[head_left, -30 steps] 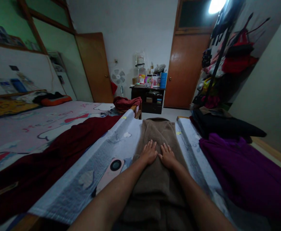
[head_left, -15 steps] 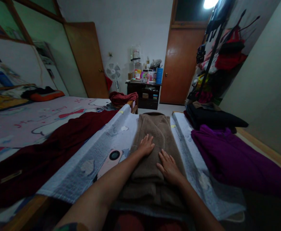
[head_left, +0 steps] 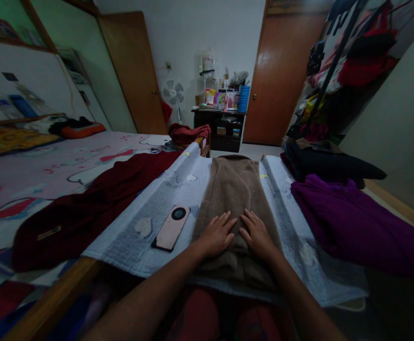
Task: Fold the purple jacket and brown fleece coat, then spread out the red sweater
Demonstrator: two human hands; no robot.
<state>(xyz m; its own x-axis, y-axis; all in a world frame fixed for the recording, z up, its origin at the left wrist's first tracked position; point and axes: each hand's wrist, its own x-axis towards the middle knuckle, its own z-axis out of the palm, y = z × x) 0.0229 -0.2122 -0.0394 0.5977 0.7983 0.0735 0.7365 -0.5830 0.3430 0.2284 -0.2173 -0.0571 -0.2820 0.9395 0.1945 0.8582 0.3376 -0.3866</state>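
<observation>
A brown, fleecy folded garment [head_left: 230,189] lies lengthwise in front of me on a pale blue-grey cloth [head_left: 128,251]. My left hand [head_left: 218,233] rests flat on the garment's nearer part, fingers stretched out. Beside it, my right hand [head_left: 258,233] also lies flat on the fabric with its fingers apart. The fingertips of the two hands are close but not touching. Rumpled folds of the garment show between and below my wrists. Left of the garment, a pink phone [head_left: 173,228] with a round black camera ring lies on the cloth.
A dark red garment [head_left: 96,199] stretches along the bed [head_left: 68,161] on the left. At the right are a purple garment [head_left: 356,222] and a stack of dark folded clothes [head_left: 327,161]. Farther back stand a white fan [head_left: 173,93], a dark cabinet [head_left: 214,142] and a wooden door [head_left: 276,80].
My left hand has drawn back toward me along the brown garment and now sits level with the right. The phone, partly covered by my arm before, shows fully. The view has shifted.
</observation>
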